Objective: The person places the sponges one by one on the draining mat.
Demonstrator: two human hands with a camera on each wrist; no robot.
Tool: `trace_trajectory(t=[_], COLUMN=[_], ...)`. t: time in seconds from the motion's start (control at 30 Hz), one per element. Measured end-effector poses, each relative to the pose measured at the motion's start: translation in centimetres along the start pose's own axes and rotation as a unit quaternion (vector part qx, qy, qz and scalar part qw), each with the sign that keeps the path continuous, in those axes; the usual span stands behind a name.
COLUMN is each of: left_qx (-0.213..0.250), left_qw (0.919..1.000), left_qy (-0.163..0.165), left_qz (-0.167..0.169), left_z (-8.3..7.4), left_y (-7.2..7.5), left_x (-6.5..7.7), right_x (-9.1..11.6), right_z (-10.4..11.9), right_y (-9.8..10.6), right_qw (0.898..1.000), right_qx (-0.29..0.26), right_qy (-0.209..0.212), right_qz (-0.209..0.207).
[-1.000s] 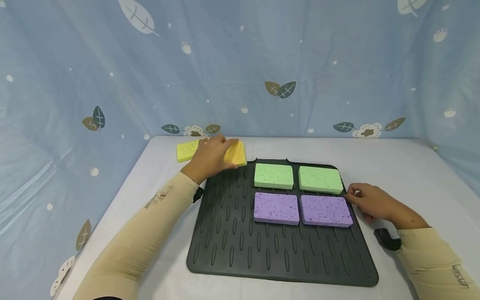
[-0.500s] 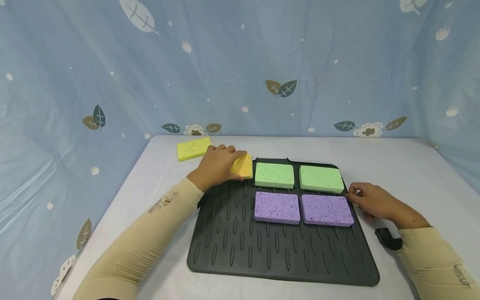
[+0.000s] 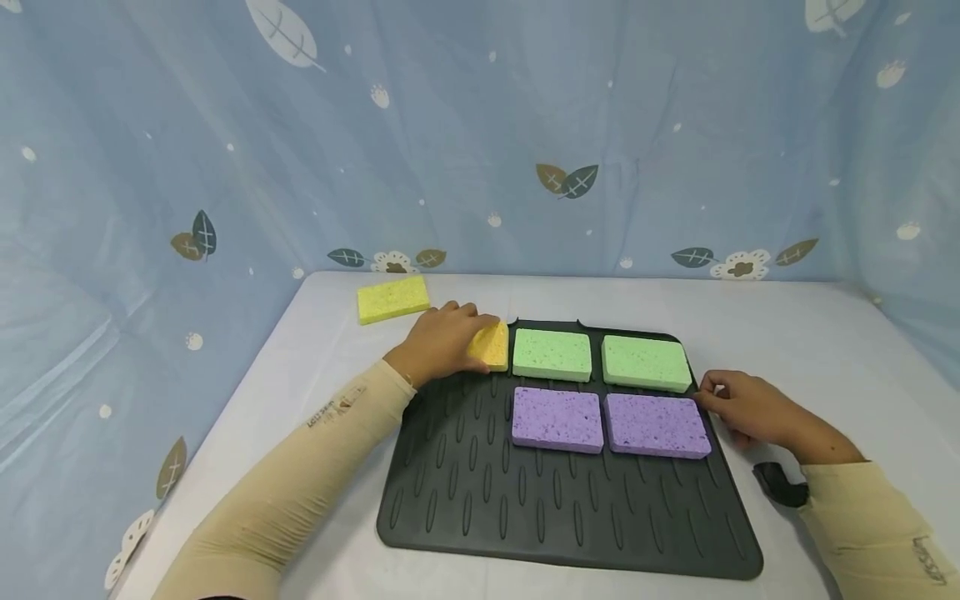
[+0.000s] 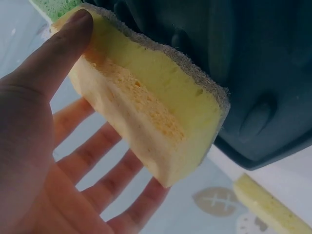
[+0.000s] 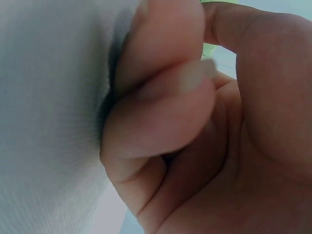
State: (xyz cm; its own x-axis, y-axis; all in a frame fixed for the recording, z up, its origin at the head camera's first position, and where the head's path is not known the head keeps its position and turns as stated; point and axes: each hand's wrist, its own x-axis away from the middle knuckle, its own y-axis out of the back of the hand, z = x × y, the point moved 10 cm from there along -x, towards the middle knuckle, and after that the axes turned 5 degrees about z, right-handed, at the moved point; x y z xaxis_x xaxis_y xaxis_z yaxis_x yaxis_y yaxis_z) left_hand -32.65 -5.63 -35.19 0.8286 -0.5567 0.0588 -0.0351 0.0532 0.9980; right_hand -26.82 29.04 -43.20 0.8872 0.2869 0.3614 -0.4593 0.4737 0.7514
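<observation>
My left hand (image 3: pixel 444 343) grips a yellow sponge (image 3: pixel 491 347) over the back left corner of the dark ribbed mat (image 3: pixel 570 517). In the left wrist view, the thumb presses one side of this sponge (image 4: pixel 161 102) and the fingers lie along the other; a grey scrubbing layer on it faces the mat. Two green sponges (image 3: pixel 552 355) and two purple sponges (image 3: pixel 557 419) lie in rows on the mat. Beside the mat's right edge rests my right hand (image 3: pixel 757 414), its fingers loosely curled against the white table, with nothing visible in them. Its index fingertip is partly hidden.
Another yellow sponge (image 3: pixel 393 299) lies on the white table (image 3: pixel 330 350) behind the left hand, off the mat. Blue patterned cloth (image 3: pixel 450 125) hangs along the back and left side.
My left hand has carried the yellow sponge right and toward me, from the table behind the mat to the mat's back left corner. The right hand stays in place.
</observation>
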Motion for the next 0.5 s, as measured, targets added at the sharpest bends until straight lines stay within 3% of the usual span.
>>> trace_trajectory(t=[0.5], left_qx=[0.04], left_qw=[0.9951], left_qy=[0.02], left_qz=[0.088], left_z=[1.1], left_y=[-1.4], left_x=[-1.3], right_x=[0.0], right_z=[0.0], right_y=[0.0], right_qw=[1.0], right_qx=[0.006], right_qy=[-0.005], right_qz=[-0.005])
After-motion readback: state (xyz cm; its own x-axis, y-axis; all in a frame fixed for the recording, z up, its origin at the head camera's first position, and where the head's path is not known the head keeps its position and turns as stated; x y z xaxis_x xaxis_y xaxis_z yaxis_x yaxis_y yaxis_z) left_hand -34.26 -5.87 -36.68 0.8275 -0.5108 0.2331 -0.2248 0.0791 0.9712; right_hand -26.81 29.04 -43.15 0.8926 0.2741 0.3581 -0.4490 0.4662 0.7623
